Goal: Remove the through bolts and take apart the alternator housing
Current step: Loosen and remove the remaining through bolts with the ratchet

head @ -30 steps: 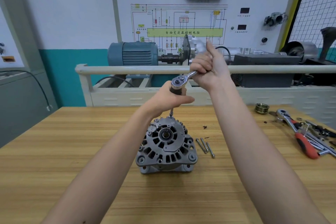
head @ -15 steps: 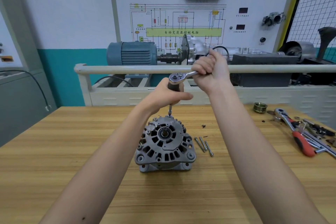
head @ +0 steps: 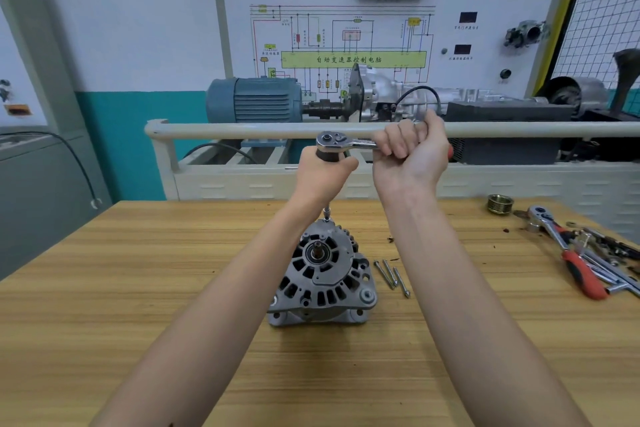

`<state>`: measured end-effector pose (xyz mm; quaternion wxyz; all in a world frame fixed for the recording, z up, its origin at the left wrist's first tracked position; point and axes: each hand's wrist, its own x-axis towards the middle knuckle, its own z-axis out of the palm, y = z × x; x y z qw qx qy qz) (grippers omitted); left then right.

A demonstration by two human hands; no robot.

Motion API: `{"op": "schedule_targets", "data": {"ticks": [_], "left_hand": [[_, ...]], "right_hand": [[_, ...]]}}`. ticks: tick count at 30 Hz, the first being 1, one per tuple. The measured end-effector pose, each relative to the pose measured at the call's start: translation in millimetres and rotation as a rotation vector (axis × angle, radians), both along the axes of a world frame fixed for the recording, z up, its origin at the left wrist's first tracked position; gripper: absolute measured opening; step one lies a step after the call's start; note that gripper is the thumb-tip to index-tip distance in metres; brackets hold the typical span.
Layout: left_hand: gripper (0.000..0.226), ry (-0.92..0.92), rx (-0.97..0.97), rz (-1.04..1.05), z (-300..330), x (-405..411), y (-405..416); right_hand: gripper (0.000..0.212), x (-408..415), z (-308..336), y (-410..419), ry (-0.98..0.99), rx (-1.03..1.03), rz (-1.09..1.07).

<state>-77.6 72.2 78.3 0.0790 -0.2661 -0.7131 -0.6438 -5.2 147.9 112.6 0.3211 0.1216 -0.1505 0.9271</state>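
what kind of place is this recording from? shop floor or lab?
Most likely an automotive training workshop, not a production floor. Behind the wooden bench stands a wiring-diagram teaching board with a blue motor coupled to a gearbox. On the bench: an alternator, loose bolts, ratchet tools.

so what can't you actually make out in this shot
All from the head view:
- Socket extension under the ratchet: mostly wrapped by the left hand; only its tip shows above the alternator.
- Ratchet handle: covered by the right hand.
- The bolt head being worked: too small, hidden under the tip.
- Alternator's far side and underside: hidden by its own body.
- Tool pile at right: partly cut off by the frame edge, cluttered.
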Motion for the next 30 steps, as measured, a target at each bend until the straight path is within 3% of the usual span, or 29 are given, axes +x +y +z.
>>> {"op": "schedule_targets", "data": {"ticks": [5,7,10,15,19,22,25,27,30], "left_hand": [[0.037,0.092,-0.252,-0.416,8,-3,-21],[0.042,0.094,-0.284,-0.489,8,-3,-22],[0.049,0.059,-0.176,-0.404,4,-3,-16],[0.038,0.043,0.014,-0.112,-1,1,-2],[0.044,0.001,0.233,0.023,-4,8,11],[0.041,0.033,0.097,-0.049,-4,6,4],[0.039,0.088,-0.111,-0.267,1,0,-13],[0.04,0.087,-0.156,-0.371,4,-1,-18],[0.044,0.105,-0.168,-0.366,2,2,-17]], "right_hand": [[0.06,-11,21,27,-0.102,0.038,0.328],[0.057,-17,27,31,-0.131,0.083,0.415],[0.056,-19,28,28,-0.128,0.075,0.41],[0.061,-5,8,15,-0.041,-0.034,0.138],[0.061,5,-2,4,-0.013,-0.067,-0.008],[0.062,3,8,15,-0.053,-0.045,0.079],[0.059,-6,21,26,-0.114,0.035,0.273],[0.056,-13,28,29,-0.145,0.102,0.373],[0.052,-16,31,30,-0.153,0.126,0.422]]}}
